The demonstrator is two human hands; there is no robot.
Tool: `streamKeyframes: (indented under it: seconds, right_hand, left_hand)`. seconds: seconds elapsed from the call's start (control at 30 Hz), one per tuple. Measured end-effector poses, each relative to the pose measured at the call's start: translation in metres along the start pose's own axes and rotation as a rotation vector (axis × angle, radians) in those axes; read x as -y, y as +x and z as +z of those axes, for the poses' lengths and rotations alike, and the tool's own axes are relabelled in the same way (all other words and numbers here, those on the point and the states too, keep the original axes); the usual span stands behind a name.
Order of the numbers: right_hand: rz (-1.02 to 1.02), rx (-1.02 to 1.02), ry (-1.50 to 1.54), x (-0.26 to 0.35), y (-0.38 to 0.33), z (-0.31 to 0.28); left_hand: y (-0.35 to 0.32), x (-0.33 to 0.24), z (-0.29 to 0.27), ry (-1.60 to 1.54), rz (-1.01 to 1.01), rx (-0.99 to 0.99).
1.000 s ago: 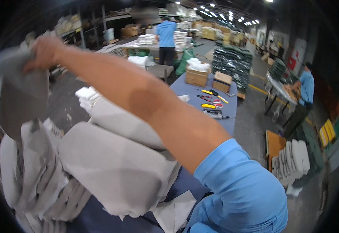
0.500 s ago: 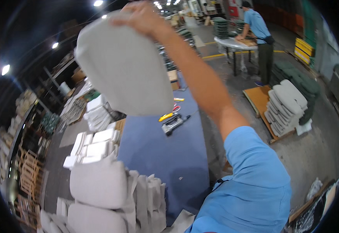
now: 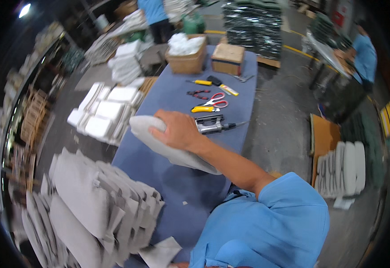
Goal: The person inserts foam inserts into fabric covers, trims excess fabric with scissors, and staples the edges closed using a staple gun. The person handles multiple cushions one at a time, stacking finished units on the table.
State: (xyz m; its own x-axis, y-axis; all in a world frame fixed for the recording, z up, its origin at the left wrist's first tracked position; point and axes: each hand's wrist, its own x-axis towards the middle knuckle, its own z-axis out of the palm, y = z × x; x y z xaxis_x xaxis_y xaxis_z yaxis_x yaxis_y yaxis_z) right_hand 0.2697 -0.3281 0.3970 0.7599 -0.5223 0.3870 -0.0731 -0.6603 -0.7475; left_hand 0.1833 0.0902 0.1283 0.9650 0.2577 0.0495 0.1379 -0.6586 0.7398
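Observation:
My right hand (image 3: 176, 128) is closed on one edge of a grey fabric-covered cushion (image 3: 177, 155). The thumb lies on one face, and the cushion hangs tilted over the blue-covered table (image 3: 168, 196). At the lower edge a sliver of skin shows beside a loose grey fabric piece (image 3: 161, 252). It may be part of my left hand (image 3: 180, 265); its fingers are hidden. To the left of the table's near part stands a heap of grey cushions and fabric covers (image 3: 92, 201). Just beyond my right hand lies a silver-and-black pneumatic stapler (image 3: 210, 124).
Beyond the stapler lie a yellow cutter (image 3: 204, 109), red-and-white scissors (image 3: 216, 100) and pliers (image 3: 198, 93). Two cardboard boxes (image 3: 227, 59) stand at the far end. White pads (image 3: 105, 111) are stacked left; grey cushions (image 3: 342, 169) stand right. Two co-workers (image 3: 367, 53) are farther off.
My right hand has come down from high up, bringing the cushion low over the table and turning it nearly edge-on. The view has swung, showing more of the table's far end.

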Motion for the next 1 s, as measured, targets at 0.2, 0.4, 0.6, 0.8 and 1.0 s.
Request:
streamKeyframes:
  seconds: [0.2, 0.4, 0.6, 0.8, 1.0]
  right_hand:
    - [-0.273, 0.212, 0.351, -0.004, -0.049, 0.013]
    - [-0.499, 0.194, 0.591, -0.052, -0.085, 0.012]
    - [-0.398, 0.382, 0.48, -0.109, -0.088, -0.032]
    - [-0.2, 0.547, -0.065, -0.265, -0.085, -0.013]
    - [-0.311, 0.473, -0.426, -0.392, -0.048, 0.039]
  left_hand:
    - [-0.014, -0.253, 0.043, -0.707, 0.337, 0.019]
    - [0.018, -0.367, 0.052, -0.373, 1.089, 0.308]
    - [0.04, -0.428, 0.087, -0.305, 1.012, 0.435]
    - [0.043, -0.427, 0.094, -0.279, 0.663, 0.095]
    - [0.05, -0.45, 0.13, 0.051, 0.701, -0.219]
